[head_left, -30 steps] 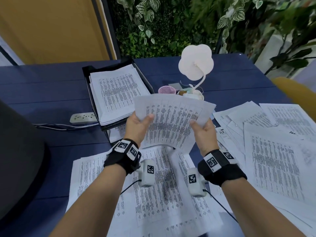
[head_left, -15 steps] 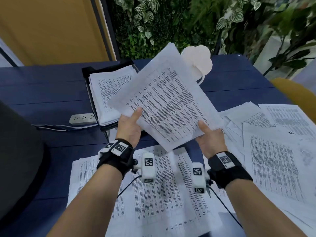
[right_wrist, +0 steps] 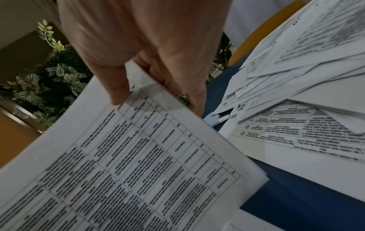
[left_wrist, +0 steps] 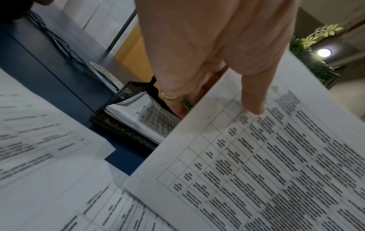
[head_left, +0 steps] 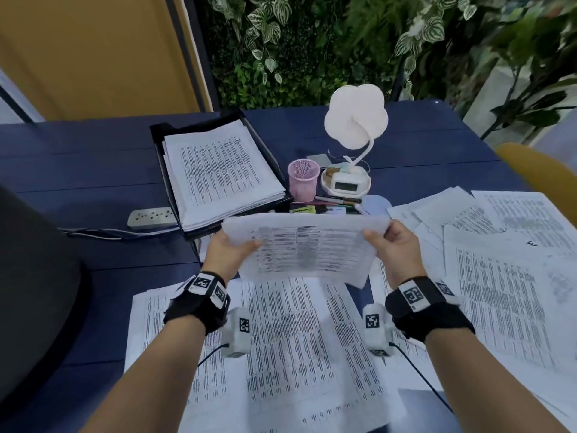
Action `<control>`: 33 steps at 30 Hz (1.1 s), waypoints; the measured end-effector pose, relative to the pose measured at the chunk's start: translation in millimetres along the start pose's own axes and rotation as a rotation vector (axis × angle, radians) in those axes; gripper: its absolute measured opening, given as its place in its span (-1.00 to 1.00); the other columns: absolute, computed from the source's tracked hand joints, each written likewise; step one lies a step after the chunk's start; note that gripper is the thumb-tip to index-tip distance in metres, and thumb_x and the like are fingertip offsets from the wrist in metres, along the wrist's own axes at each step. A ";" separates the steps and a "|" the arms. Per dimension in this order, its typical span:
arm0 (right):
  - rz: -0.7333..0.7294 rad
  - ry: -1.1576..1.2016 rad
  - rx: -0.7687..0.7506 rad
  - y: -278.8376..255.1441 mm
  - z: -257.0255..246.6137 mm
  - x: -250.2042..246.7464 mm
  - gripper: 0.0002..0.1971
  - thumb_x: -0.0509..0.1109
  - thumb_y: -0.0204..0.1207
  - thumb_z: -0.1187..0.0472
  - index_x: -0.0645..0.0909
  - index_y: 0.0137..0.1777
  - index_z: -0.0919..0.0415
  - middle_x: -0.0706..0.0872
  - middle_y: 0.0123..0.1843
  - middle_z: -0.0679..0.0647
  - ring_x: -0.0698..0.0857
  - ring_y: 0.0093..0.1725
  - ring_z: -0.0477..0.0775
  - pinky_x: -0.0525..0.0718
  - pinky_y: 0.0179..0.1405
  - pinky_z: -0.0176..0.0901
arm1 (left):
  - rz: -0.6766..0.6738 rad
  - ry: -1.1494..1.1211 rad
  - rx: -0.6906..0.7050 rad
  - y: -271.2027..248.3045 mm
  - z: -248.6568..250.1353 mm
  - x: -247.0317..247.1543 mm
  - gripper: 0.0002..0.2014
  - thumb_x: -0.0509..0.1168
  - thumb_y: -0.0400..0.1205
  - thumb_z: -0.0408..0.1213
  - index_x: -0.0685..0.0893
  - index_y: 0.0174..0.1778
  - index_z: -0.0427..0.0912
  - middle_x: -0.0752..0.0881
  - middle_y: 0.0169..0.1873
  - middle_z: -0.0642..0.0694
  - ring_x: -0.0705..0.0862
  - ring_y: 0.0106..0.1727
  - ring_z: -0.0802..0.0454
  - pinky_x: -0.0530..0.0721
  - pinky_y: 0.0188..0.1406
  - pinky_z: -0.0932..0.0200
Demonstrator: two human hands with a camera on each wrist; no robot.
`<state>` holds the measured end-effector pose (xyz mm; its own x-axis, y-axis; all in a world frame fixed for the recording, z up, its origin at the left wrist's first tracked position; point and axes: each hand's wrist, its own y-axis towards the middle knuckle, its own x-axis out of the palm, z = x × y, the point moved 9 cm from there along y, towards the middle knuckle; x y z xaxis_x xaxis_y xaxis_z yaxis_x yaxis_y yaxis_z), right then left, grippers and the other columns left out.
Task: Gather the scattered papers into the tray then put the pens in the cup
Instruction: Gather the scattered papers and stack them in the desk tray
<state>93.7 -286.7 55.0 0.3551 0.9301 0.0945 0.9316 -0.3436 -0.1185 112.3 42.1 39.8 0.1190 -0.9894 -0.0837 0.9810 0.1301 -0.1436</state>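
I hold a small stack of printed papers (head_left: 307, 248) (left_wrist: 266, 164) (right_wrist: 126, 168) in the air over the blue table, near the front of the black tray (head_left: 162, 132). My left hand (head_left: 232, 245) (left_wrist: 215, 87) pinches its left edge, thumb on top. On the stack's right edge my right hand (head_left: 392, 242) (right_wrist: 150, 81) pinches the same way. The tray is filled with a thick pile of sheets (head_left: 218, 167). A pink mesh cup (head_left: 303, 179) stands right of the tray, with pens (head_left: 337, 201) lying in front of it. More loose papers (head_left: 296, 354) lie below my wrists.
A spread of sheets (head_left: 505, 260) covers the table's right side. A white flower-shaped lamp (head_left: 354, 120) with a clock base stands behind the cup. A power strip (head_left: 151, 217) and its cable lie left of the tray. A dark chair back (head_left: 34, 292) fills the left edge.
The stack, raised and tilted over the tray half a second ago, has come down and turned level in front of the tray. Both hands stay on its edges.
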 end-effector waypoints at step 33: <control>-0.305 -0.201 -0.019 -23.3 -15.8 45.8 -0.69 0.28 0.57 0.49 0.63 0.20 0.17 0.79 0.10 -0.02 0.75 0.12 -0.03 0.67 0.22 -0.11 | 0.097 -0.005 0.066 -33.4 68.5 21.9 -0.26 0.39 0.59 -0.25 0.16 0.61 -0.31 0.42 0.46 -0.02 0.30 0.28 0.22 0.23 0.22 0.43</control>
<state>89.4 -238.1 77.7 0.0396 0.9965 -0.0737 0.9943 -0.0466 -0.0958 92.6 11.6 110.2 0.2145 -0.9726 -0.0895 0.9728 0.2210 -0.0693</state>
